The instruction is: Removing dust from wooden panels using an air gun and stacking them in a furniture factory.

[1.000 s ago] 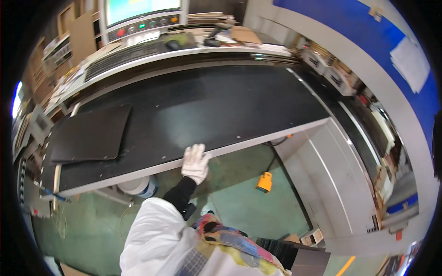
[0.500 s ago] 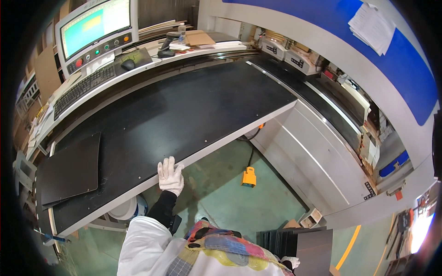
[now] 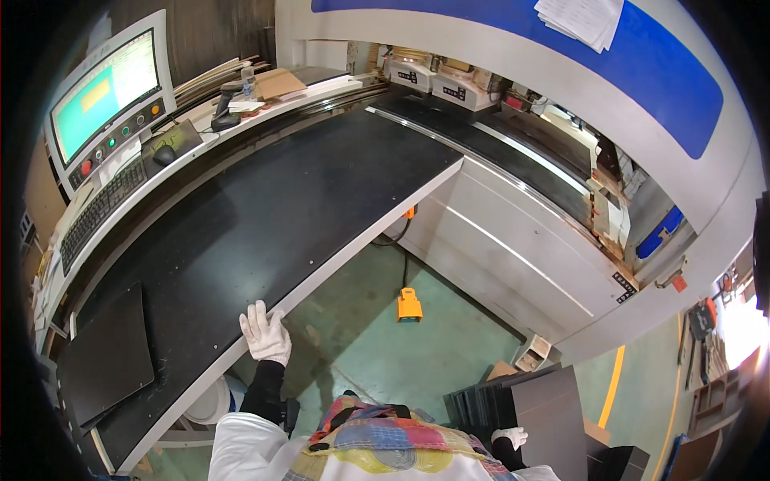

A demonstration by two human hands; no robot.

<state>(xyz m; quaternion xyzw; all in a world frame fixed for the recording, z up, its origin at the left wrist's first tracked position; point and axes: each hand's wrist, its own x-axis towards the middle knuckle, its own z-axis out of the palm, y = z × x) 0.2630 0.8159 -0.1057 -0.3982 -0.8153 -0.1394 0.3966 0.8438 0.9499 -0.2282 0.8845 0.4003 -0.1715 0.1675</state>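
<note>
My left hand [image 3: 266, 335], in a white glove, lies flat with its fingers apart on the front edge of a long black worktable [image 3: 265, 200]. Nothing is in it. Low in the picture my right hand [image 3: 510, 437], also white-gloved, is next to a stack of dark panels [image 3: 549, 409] standing on the floor. Its fingers look loosely stretched out, and I see nothing held. Whether it touches the panels is hard to tell. A loose dark panel [image 3: 112, 353] lies on the table's left end.
A monitor [image 3: 108, 96] with buttons, a keyboard [image 3: 104, 212] and a handheld scanner [image 3: 227, 108] line the far left. The large white and blue machine [image 3: 642, 72] spans the right. A yellow foot pedal [image 3: 409, 305] is on the green floor, and a white bucket [image 3: 210, 402] stands under the table.
The view has turned to the right, so the table and monitor shift left in it. My left hand stays on the table edge. My right hand shows more fully beside the panel stack.
</note>
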